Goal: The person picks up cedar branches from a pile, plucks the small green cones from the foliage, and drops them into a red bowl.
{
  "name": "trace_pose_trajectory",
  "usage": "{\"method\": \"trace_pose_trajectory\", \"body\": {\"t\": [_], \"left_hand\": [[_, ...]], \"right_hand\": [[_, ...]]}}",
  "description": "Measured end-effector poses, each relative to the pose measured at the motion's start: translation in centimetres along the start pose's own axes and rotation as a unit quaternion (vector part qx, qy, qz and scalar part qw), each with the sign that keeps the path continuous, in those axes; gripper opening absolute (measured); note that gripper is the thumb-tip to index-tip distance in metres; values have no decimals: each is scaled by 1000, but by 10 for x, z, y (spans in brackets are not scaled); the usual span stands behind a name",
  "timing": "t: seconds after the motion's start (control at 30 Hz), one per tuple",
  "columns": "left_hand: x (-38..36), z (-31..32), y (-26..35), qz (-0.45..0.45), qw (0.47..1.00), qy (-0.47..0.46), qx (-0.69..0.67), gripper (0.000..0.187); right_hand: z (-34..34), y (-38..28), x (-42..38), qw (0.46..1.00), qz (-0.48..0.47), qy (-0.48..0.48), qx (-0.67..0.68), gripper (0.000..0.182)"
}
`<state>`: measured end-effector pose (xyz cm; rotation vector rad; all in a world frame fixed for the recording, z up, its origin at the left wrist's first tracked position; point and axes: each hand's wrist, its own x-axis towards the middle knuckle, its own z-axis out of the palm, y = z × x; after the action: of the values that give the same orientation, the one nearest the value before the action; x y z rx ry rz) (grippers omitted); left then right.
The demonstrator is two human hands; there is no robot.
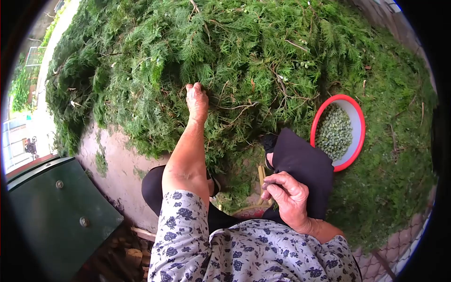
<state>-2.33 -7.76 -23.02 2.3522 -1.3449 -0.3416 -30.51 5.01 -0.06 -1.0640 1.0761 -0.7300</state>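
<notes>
My left hand [197, 102] reaches forward into a big heap of green conifer branches [239, 51]. Its fingers are bent together at the edge of the foliage, and whatever lies between them is too small to make out. Near my lap, above the dark trouser leg, my right hand [290, 197] is closed, with thumb and fingertips pressed together; I cannot make out anything in it. To the right of my knee stands a white bowl with a red rim [361, 136], partly filled with small green cones or berries [334, 132].
A dark green metal object [51, 211] with two round knobs is at the lower left, beside chopped wood [134, 254]. Loose sprigs cover the ground at the right [385, 188]. Between my legs, light wooden bars [261, 181] show.
</notes>
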Motion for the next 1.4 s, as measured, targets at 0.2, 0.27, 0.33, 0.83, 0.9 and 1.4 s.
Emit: {"method": "trace_pose_trajectory", "body": {"t": [0.2,0.27,0.33,0.83,0.9,1.4], "left_hand": [[-19,-36,-3,-323,647,162,-672,12],[-24,-38,-20,-372,547,184,-727,8],[-30,-39,-21,-358,677,159,-623,10],[-18,-16,-55,-96,972,58,-208,25],[-26,-30,-46,-167,882,-11,-440,28],[-43,-47,-7,-278,783,39,-555,23]], "right_hand": [[2,1,3,999,32,-17,36,14],[4,2,3,998,43,-24,44,14],[5,2,3,997,49,-31,45,14],[11,3,7,996,70,-50,19,13],[12,4,7,994,85,-49,39,14],[18,7,9,992,104,-35,64,14]]}}
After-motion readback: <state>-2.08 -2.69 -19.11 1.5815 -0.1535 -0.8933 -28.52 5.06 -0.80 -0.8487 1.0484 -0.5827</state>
